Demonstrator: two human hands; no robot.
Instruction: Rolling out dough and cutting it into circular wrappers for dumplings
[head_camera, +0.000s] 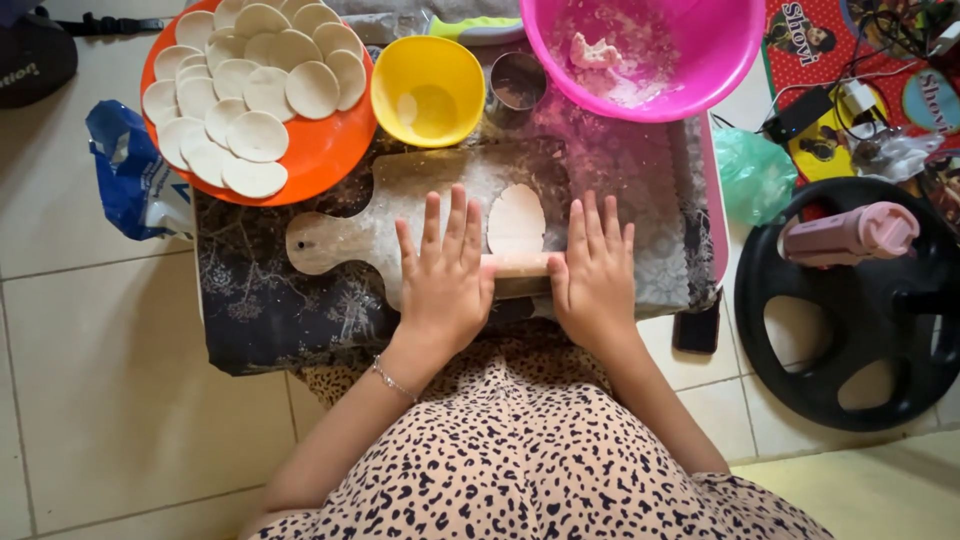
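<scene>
Left to right: blue plastic bag (128, 170) on the tiled floor (90, 340), then an orange plate (322, 150) stacked with thin round dough discs (250, 85), a couple of dozen or so already rolled out. Next a yellow bowl (428, 90) with a little liquid or oil in it, a small round metal cutter (518, 82), and a pink basin (640, 55) with only a scrap of dough (595, 50) and flour residue left. So by my read most of the batch is done, the tail end remains.

Work surface is a floured wooden paddle board (400, 210) on a dark patterned cloth (270, 310). One flattened dough oval (516, 218) lies on the board, just beyond the wooden rolling pin (517, 264), touching or nearly touching it.

Left hand (442, 272): flat, fingers spread and extended, palm pressing on the pin's left end. No grip, just rolling pressure. Right hand (594, 272): same, open flat, palm on the right end. Pin shows only between the two hands.

Far right: a black phone (697, 328) on the floor, a black wheel-shaped object (850, 380) with a pink bottle (850, 235) lying on it.
</scene>
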